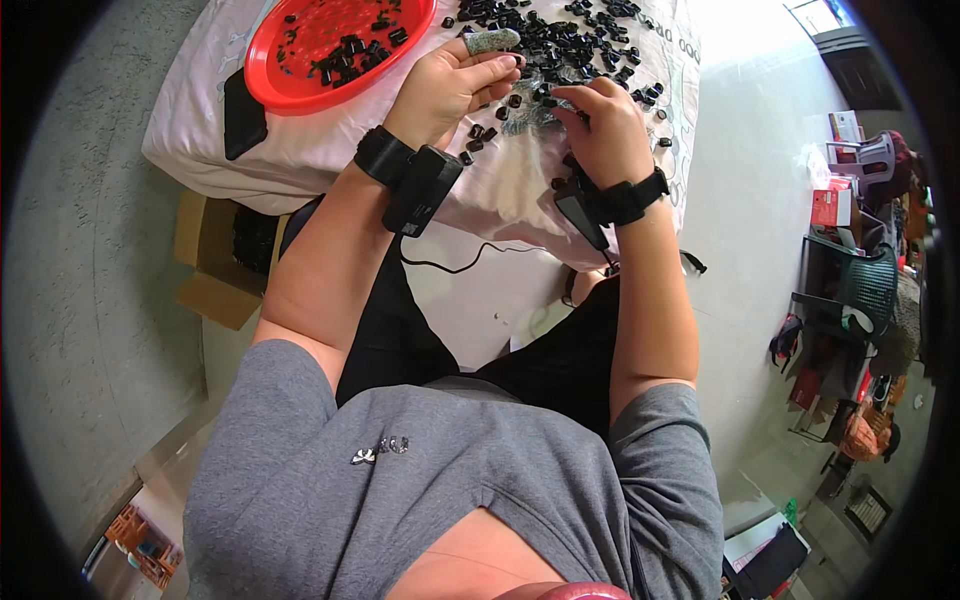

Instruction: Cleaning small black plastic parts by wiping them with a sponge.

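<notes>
My left hand is closed, with a small dark piece pinched at the fingertips. A grey sparkly cover sits over one of its fingers. To the right, my right hand has thumb and forefinger drawn close together by another small black piece; whether it is gripped is hard to see. Past both hands spreads a heap of small, shiny black blocky pieces, with several strays nearer me. Crumpled clear plastic lies between my hands.
A red round tray holding more black pieces stands at the far left of the cloth-covered table. Beside it lies a flat black object. An open cardboard box is below left; a green chair stands far right.
</notes>
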Motion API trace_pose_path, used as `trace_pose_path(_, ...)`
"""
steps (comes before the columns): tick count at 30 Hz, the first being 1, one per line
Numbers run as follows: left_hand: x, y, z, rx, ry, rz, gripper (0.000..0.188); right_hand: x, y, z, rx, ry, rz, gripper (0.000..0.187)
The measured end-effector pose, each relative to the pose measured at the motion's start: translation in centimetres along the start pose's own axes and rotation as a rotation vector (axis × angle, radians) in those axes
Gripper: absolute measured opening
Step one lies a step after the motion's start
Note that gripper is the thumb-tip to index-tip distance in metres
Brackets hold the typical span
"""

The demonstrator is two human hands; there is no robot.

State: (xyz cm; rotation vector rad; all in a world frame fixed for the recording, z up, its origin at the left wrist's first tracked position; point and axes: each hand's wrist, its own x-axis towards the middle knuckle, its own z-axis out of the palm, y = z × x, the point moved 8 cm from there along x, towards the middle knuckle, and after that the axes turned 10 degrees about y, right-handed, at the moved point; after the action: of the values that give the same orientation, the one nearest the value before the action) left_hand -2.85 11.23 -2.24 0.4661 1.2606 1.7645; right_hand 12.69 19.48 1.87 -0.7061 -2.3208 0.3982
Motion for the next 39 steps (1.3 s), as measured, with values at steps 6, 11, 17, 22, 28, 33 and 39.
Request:
trace_pose_path(6,-0.5,-0.7,0.0,0.043,0.003,-0.018,0.022,0.3,-0.7,0.9,-0.036,0.006,-0.089,0.01)
trace_pose_path(11,-0.8,-0.6,0.6,0.079,-0.03,0.0,0.025,0.4,-1.2,-0.3,0.044,0.066,-0.083,0.014)
trace_pose_path(17,-0.8,-0.5,1.4,0.075,-0.07,-0.01,0.026,1.1,-1.2,-1.9,0.156,0.046,0.014,0.029)
trace_pose_path(22,-0.8,-0.3,2.3,0.067,-0.104,0.004,0.026,0.7,0.7,-1.5,0.508,0.03,0.265,0.02)
trace_pose_path(28,-1.8,-1.3,2.6,-0.116,-0.098,-0.141,0.024,0.1,1.2,-1.3,0.891,0.095,0.47,0.012)
trace_pose_path(33,-2.3,-1.0,3.2,-0.141,-0.109,-0.115,0.024,-0.3,1.2,-1.2,0.975,0.074,0.551,0.013)
trace_pose_path(39,-2.3,-0.4,3.1,-0.131,-0.085,-0.056,0.022,-0.2,1.0,-0.4,1.068,0.066,0.617,0.014)
